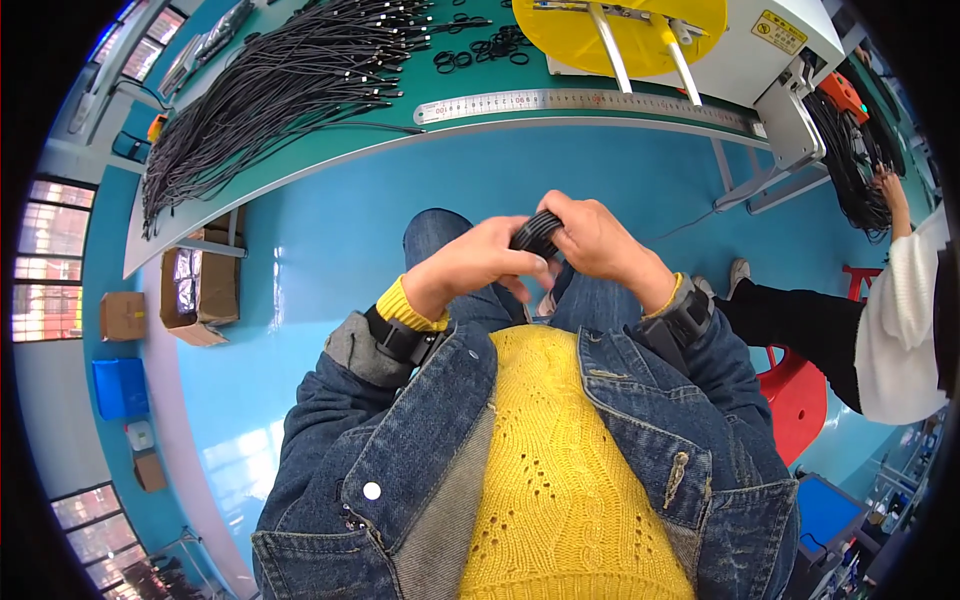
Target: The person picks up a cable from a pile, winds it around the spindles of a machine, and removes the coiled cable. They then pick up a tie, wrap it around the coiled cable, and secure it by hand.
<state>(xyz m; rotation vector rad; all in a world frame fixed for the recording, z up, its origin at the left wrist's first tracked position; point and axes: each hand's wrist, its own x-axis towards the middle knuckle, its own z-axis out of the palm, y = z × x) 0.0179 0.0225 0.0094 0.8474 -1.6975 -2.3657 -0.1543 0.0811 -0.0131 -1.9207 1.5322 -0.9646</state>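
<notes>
A small tight coil of black cable (537, 233) is held above my lap, between my two hands. My right hand (602, 240) has its fingers closed around the coil's right side. From the left, my left hand (478, 258) grips the other side, with its thumb beneath and its fingers over the top. Some of the left fingers are slightly blurred. The cable's ends are hidden behind my hands.
On the green bench (640, 112) ahead lie a heap of black cables (290, 90), loose black rings (490, 48) and a steel ruler (560, 100). A machine with a yellow disc (560, 40) stands there. At right are a co-worker's hand (888, 185) and a red stool (800, 405); a cardboard box (215, 290) sits left.
</notes>
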